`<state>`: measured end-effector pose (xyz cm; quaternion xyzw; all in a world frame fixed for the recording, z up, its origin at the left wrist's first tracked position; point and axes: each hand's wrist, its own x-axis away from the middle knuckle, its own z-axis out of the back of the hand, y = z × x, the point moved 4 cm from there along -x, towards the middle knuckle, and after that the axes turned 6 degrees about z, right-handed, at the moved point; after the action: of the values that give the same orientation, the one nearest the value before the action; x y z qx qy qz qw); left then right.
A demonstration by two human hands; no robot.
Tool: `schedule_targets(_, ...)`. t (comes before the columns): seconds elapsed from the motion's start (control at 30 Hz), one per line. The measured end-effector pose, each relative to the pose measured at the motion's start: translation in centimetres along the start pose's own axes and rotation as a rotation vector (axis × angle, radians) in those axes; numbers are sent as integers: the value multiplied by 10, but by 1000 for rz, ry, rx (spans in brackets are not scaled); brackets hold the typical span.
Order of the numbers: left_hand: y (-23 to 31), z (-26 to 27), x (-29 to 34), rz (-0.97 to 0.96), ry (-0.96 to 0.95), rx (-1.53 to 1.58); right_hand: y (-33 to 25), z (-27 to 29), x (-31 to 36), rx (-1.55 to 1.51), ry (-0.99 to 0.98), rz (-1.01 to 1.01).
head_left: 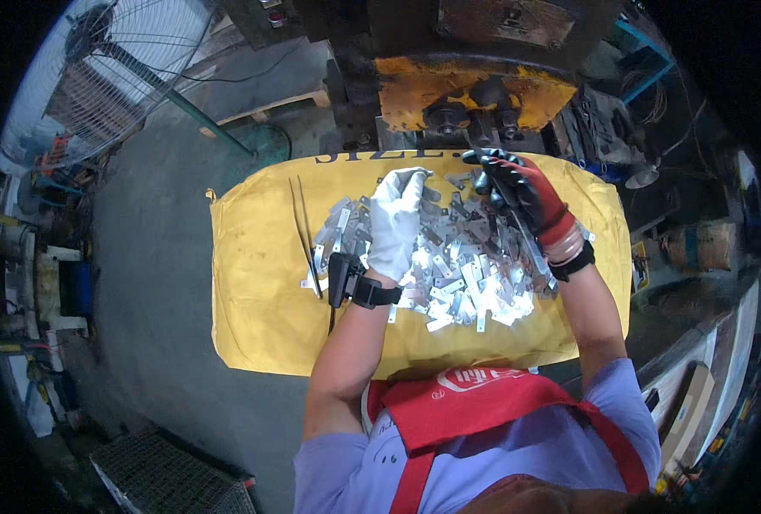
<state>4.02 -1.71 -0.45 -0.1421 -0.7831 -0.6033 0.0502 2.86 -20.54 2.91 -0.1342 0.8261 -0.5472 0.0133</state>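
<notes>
A pile of several small flat metal plates (462, 278) lies on a yellow sack (260, 291) spread in front of me. My left hand (395, 224), in a white glove, reaches over the pile with its fingertips pinching a small plate (415, 174) at the far edge. My right hand (518, 190), in a red and black glove, holds long metal tweezers (528, 244) that slant back along my wrist, its fingers near the base of a yellow press machine (462, 94). A black device is strapped to my left wrist.
A thin pair of long tweezers (303, 231) lies on the sack left of the pile. A large fan (106, 77) stands at the upper left on the grey concrete floor. A wire crate (170, 480) sits lower left, and cluttered shelves are to the right.
</notes>
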Motion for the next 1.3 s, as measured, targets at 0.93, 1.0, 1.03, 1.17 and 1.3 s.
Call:
schedule_targets(0.93, 14, -92, -24, -840, -519, -1431, -36, 55, 83, 84, 426, 331)
schedule_targets(1.0, 13, -90, -27, -810, -568, -1503, -39, 51, 85, 82, 407, 381)
schedule_targets(1.03, 13, -87, -26, -808, -568, -1507, -41, 49, 85, 82, 385, 428)
schedule_targets(1.17, 12, -80, -16, -814, -511, -1612, -39, 51, 85, 106, 397, 438)
schedule_targets(1.3, 18, -64, 4, -786, -441, -1492, -35, 61, 84, 116, 438, 400)
